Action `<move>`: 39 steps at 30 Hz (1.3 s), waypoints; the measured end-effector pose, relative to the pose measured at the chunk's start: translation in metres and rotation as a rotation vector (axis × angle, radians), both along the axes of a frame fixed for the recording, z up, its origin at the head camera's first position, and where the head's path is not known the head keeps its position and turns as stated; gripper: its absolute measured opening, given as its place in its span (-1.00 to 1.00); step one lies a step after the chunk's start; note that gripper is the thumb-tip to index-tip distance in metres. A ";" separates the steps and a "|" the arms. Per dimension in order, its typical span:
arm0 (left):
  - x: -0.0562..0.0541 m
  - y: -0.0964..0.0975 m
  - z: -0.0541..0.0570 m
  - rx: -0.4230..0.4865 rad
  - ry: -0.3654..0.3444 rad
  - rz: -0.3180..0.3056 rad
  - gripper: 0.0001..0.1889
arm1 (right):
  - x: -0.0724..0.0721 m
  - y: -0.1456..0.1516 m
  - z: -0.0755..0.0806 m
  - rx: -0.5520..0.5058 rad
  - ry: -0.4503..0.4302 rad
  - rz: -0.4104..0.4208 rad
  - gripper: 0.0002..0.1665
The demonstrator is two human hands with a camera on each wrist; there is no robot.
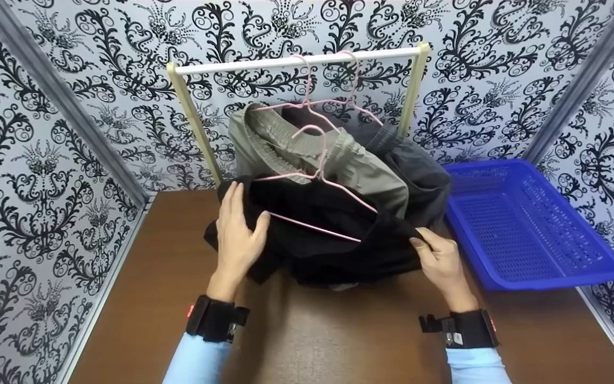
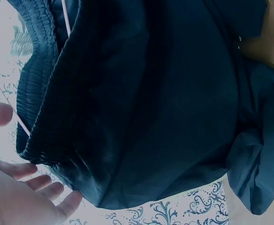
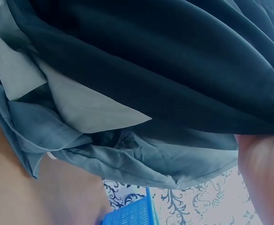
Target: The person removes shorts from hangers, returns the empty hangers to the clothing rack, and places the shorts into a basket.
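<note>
Black elastic-waist shorts [image 1: 333, 261] spread between the two hands, a pink wire hanger [image 1: 315, 229] inside their waist opening. The hanger's hook stands below and in front of the rack's bar. My left hand [image 1: 235, 229] lies along the left side of the waistband, fingers extended and thumb apart; in the left wrist view its fingertips are right at the gathered waistband [image 2: 57, 98]. With thumb and fingers, my right hand [image 1: 437, 258] pinches the right side of the shorts. In the right wrist view that hand [image 3: 266, 173] is partly cut off at the edge.
Behind, a rack with a white bar [image 1: 264, 63] bears beige shorts [image 1: 360, 170] and dark grey shorts [image 1: 419, 170] on pink hangers. A blue plastic basket [image 1: 477, 261] stands at the right on the brown table [image 1: 317, 336]. Patterned walls enclose the back and sides.
</note>
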State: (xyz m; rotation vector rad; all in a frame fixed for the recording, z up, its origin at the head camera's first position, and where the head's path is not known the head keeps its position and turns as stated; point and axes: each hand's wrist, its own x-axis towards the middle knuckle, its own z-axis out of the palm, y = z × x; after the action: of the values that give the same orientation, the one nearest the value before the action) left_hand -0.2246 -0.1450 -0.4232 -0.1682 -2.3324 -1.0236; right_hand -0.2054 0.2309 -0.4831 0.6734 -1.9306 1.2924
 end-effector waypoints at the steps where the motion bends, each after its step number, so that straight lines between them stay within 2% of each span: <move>1: -0.001 -0.001 0.000 -0.005 -0.001 0.003 -0.23 | 0.001 0.001 -0.001 0.000 -0.006 0.008 -0.89; 11: -0.013 -0.008 -0.006 -0.045 0.012 0.058 -0.35 | 0.009 0.003 -0.015 0.000 -0.007 0.051 -0.89; 17: -0.017 -0.008 -0.010 -0.050 0.057 0.069 -0.61 | 0.011 0.007 -0.025 -0.033 -0.068 0.105 -0.86; 22: -0.016 -0.005 -0.013 -0.054 0.098 0.071 -0.74 | 0.011 0.011 -0.034 -0.047 -0.081 0.096 -0.86; 26: -0.015 0.000 -0.015 -0.076 0.106 0.073 -0.70 | 0.010 0.014 -0.040 -0.041 -0.069 0.035 -0.80; 32: -0.012 0.007 -0.014 -0.085 0.133 0.084 -0.63 | 0.011 0.016 -0.044 -0.002 -0.063 -0.122 -0.73; 35: -0.011 0.011 -0.015 -0.091 0.158 0.083 -0.66 | 0.013 0.016 -0.047 0.036 -0.099 -0.226 -0.78; 39: -0.009 0.019 -0.014 -0.124 0.184 0.085 -0.66 | 0.016 0.014 -0.054 0.079 -0.222 -0.350 -0.88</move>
State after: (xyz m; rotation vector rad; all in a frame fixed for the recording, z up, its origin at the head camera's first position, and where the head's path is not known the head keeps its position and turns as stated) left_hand -0.2338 -0.1258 -0.4376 -0.2010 -2.2152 -0.7881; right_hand -0.1895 0.2451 -0.5368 0.2174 -2.1701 1.1109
